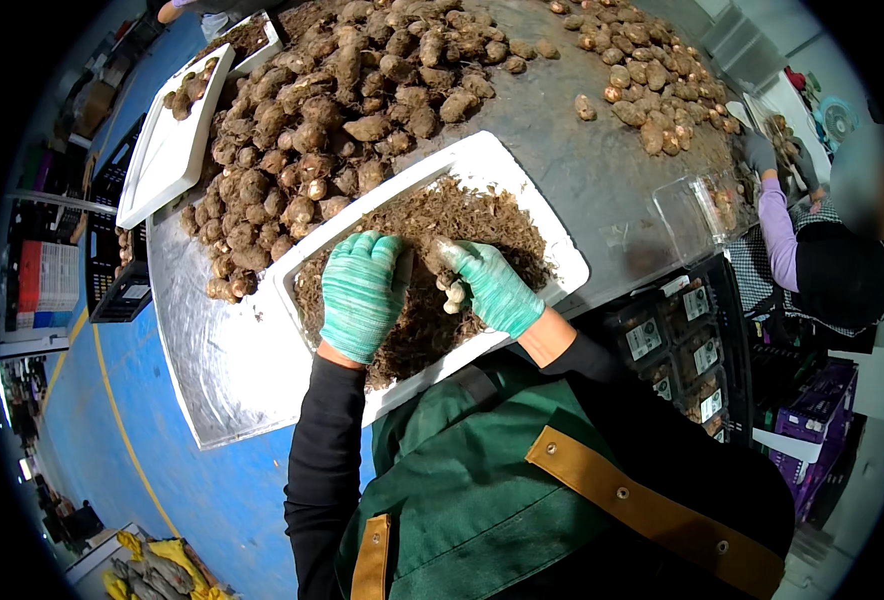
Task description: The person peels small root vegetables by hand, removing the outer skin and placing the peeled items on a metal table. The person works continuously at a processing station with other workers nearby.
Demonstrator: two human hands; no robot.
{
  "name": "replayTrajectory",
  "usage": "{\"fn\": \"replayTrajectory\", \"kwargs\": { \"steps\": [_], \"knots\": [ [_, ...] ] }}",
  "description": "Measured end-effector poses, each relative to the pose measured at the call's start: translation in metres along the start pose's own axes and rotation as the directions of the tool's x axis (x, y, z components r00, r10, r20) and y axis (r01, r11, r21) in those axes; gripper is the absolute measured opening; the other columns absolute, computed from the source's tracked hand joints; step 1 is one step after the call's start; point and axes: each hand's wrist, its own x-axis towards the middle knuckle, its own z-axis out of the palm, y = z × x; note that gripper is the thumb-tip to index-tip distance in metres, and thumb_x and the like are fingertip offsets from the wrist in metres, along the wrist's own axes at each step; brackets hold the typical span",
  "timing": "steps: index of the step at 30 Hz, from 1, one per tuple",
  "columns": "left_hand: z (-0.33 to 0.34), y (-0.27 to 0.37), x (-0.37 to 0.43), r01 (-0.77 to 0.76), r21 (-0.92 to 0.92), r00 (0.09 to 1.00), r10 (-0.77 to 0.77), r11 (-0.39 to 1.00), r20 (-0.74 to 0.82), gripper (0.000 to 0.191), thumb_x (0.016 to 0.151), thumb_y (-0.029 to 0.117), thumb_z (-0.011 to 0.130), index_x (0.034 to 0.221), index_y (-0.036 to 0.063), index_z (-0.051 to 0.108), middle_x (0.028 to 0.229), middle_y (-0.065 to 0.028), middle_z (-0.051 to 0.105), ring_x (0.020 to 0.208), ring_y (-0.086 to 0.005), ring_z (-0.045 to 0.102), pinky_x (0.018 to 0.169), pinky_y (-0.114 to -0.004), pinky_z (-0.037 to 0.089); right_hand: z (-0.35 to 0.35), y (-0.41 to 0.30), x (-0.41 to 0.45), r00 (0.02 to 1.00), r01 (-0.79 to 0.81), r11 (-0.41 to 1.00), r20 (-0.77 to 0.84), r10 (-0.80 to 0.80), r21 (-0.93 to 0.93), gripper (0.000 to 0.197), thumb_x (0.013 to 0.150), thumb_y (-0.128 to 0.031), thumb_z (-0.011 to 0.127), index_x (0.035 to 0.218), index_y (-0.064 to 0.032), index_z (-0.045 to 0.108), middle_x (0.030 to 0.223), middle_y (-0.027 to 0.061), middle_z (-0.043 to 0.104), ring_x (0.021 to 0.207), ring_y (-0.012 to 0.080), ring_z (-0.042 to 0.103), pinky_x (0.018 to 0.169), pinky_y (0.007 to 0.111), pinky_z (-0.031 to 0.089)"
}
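Note:
Both my hands wear green-and-white striped knit gloves and are over a white foam tray filled with brown fibrous peelings. My right hand is closed around a small brown hairy taro-like corm; its glove fingertips are soiled. To its left, my left hand is curled, back up, with its thumb side near the corm. A dark edge shows by its thumb, but the palm is hidden and I cannot tell what is in it. Beyond the tray rises a large heap of hairy corms.
A metal table carries a second pile of cleaner corms. On the left, a white foam lid bears several corms. A clear plastic box stands near a co-worker. A black crate holds labelled packs.

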Motion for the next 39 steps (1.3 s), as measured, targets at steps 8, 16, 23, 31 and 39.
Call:
{"fn": "replayTrajectory", "kwargs": {
  "steps": [8,16,23,31,39],
  "knots": [
    [0.023,-0.025,-0.014,0.46,-0.547,0.866,-0.489,0.7,0.102,0.008,0.084,0.009,0.065,0.083,0.0013,0.062,0.071,-0.0072,0.061,0.06,-0.0144,0.055,0.055,-0.028,0.047,-0.001,-0.004,-0.005,0.982,-0.122,0.937,0.175,0.067,0.326,0.028,0.091,-0.034,0.057,0.101,-0.0081,0.061,0.073,0.0079,0.063,0.046,0.0105,0.054,0.048,0.03,0.052],
    [0.024,0.008,-0.024,0.422,-0.878,0.831,-0.484,0.227,0.275,0.045,0.087,0.023,0.065,0.123,-0.0004,0.054,0.113,-0.0097,0.062,0.099,-0.0151,0.057,0.086,-0.028,0.046,0.013,0.007,-0.003,0.986,0.044,0.98,0.149,-0.073,0.193,0.03,0.091,-0.029,0.059,0.105,-0.0031,0.058,0.069,0.0022,0.055,0.05,0.0091,0.054,0.045,0.024,0.049],
    [0.03,-0.007,-0.015,0.457,-0.889,0.688,-0.642,0.022,0.338,0.017,0.09,0.015,0.06,0.086,-0.0001,0.067,0.072,0.0025,0.062,0.066,-0.0033,0.051,0.059,-0.02,0.042,0.015,0.013,-0.008,0.983,-0.029,0.984,0.183,-0.004,0.178,0.033,0.092,-0.031,0.057,0.11,-0.0036,0.058,0.074,0.0044,0.057,0.055,0.0086,0.054,0.048,0.024,0.049],
    [0.051,0.013,-0.04,0.384,-0.518,0.871,-0.486,0.765,-0.072,0.025,0.093,0.021,0.052,0.085,-0.0012,0.057,0.066,-0.0152,0.054,0.056,-0.0229,0.053,0.05,-0.035,0.041,0.011,0.017,-0.005,0.955,0.253,0.954,0.115,-0.273,0.163,0.029,0.092,-0.034,0.056,0.109,-0.0105,0.058,0.079,0.0042,0.059,0.058,0.0093,0.053,0.054,0.027,0.05],
    [0.045,-0.009,-0.042,0.492,-0.132,0.863,-0.503,0.86,-0.059,0.023,0.085,0.01,0.06,0.105,-0.0015,0.057,0.091,-0.0189,0.057,0.08,-0.0351,0.059,0.069,-0.041,0.049,0.008,0.007,-0.01,0.955,-0.195,0.79,0.297,0.017,0.581,0.037,0.085,-0.046,0.061,0.099,-0.0124,0.054,0.074,0.0028,0.056,0.055,0.0105,0.044,0.057,0.026,0.037]
  ]
}}
